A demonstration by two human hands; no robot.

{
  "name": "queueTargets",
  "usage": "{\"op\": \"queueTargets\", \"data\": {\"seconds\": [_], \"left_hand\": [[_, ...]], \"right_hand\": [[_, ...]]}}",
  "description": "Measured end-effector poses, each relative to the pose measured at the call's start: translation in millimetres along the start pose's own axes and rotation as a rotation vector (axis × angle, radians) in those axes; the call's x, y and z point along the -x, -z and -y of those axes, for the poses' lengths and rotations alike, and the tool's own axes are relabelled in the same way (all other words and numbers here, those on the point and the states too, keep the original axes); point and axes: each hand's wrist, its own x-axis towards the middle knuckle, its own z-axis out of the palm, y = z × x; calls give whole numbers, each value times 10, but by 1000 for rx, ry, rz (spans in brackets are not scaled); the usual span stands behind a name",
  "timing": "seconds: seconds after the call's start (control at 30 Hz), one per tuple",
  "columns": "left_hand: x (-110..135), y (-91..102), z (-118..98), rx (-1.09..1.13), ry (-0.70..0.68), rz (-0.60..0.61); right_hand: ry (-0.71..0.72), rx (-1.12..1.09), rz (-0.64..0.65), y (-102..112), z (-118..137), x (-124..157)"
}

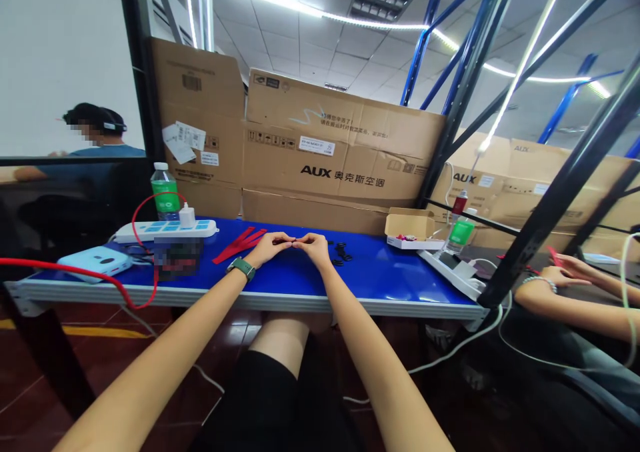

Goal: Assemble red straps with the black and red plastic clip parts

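Above the blue tabletop, my left hand (pixel 271 247) and my right hand (pixel 314 247) meet at the fingertips. Both are closed in a pinch around something tiny and dark that I cannot make out. A green-strapped watch is on my left wrist. Red ribbon strips (pixel 241 244) lie flat just left of my left hand. Several small black pieces (pixel 342 253), too small to name, are scattered close to the right of my right hand.
Left on the blue table (pixel 400 275) are a power strip (pixel 145 231), a light-blue device (pixel 95 263), a red cable and a bottle (pixel 165 192). An open small box (pixel 413 244), another bottle (pixel 459 232) and power strip stand right. Cardboard closes the back. A co-worker's hands (pixel 560 275) work at far right.
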Motion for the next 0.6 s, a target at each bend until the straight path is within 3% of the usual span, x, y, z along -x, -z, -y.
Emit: {"op": "queueTargets", "data": {"seconds": [0.1, 0.33, 0.43, 0.6], "left_hand": [[5, 5, -31, 19, 13, 7], [-50, 62, 92, -100, -50, -205], [-66, 73, 144, -205, -81, -191], [-50, 62, 101, -138, 9, -156]], "right_hand": [[13, -6, -17, -8, 18, -4], [132, -97, 7, -105, 71, 2], [135, -134, 28, -101, 83, 16], [147, -148, 49, -91, 98, 32]]}}
